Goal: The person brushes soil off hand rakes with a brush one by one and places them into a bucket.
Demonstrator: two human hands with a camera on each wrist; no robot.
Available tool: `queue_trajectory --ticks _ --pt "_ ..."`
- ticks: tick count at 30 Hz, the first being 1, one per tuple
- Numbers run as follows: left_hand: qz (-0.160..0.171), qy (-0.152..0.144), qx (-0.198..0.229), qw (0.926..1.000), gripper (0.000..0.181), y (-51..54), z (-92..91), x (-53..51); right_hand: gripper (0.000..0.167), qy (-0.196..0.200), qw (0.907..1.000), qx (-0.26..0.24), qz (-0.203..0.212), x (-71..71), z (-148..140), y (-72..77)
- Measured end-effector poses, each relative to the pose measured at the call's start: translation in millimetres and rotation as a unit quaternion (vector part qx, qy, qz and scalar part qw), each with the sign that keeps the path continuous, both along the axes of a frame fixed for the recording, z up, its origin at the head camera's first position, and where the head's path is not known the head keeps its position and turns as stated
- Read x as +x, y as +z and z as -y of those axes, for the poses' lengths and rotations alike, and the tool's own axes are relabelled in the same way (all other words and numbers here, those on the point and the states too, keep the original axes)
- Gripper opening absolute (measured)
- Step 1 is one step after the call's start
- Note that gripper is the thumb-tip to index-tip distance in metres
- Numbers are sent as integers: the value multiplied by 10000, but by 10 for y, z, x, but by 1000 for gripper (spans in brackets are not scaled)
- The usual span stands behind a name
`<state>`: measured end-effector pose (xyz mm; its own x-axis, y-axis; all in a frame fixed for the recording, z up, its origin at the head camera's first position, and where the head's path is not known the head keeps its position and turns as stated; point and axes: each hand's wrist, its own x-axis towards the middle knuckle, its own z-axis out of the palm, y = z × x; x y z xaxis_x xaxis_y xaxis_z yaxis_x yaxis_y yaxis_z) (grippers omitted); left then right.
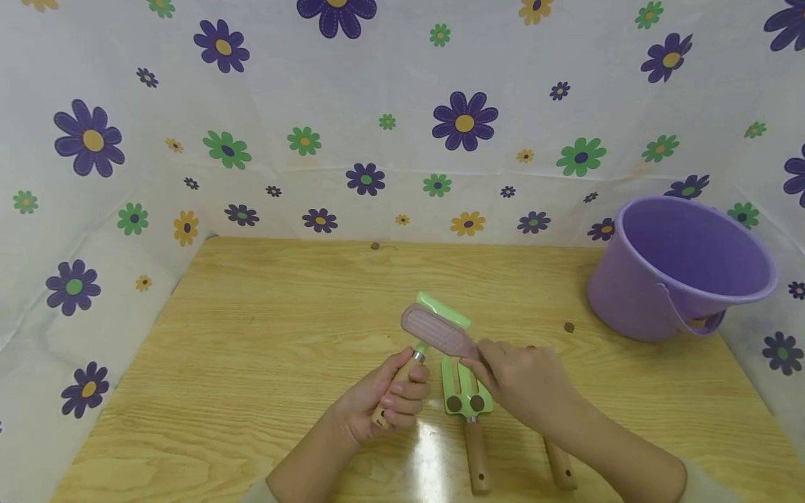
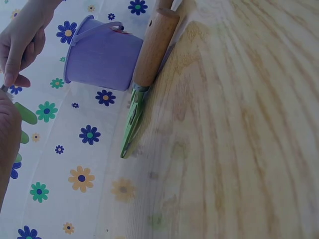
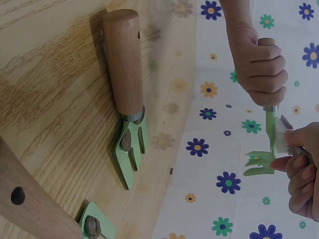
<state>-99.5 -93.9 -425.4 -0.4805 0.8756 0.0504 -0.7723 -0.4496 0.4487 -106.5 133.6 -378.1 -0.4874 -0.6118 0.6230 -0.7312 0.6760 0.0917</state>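
My left hand grips the wooden handle of a small green rake, its head raised above the table. My right hand holds a pinkish brush by its narrow end, the brush lying across the rake's head and partly hiding it. In the right wrist view the green tines hang beside the right fingertips, and pale bristles face the rake. Under the hands lies a green fork with a wooden handle and two brown lumps on it.
Another wooden-handled tool lies partly under my right forearm; the right wrist view shows its green blade with a brown lump. A purple bucket stands at the right. Small brown bits dot the wooden table. Flowered cloth hangs behind.
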Motion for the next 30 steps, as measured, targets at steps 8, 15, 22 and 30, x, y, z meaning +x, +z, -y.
queue_trajectory --ticks 8,15,22,30 --pt "11 -30 -66 10000 43 -9 7 2 60 -118 9998 -48 -163 -69 -45 18" --pt "45 -69 -59 9999 44 -20 -4 16 61 -238 9997 -33 -52 -118 -90 30" --pt "40 -73 -93 9999 45 -20 8 31 58 -270 9991 -87 320 -186 -140 73" --pt "27 -237 -80 9997 44 -22 34 38 46 -678 9709 -46 2296 -206 -213 161"
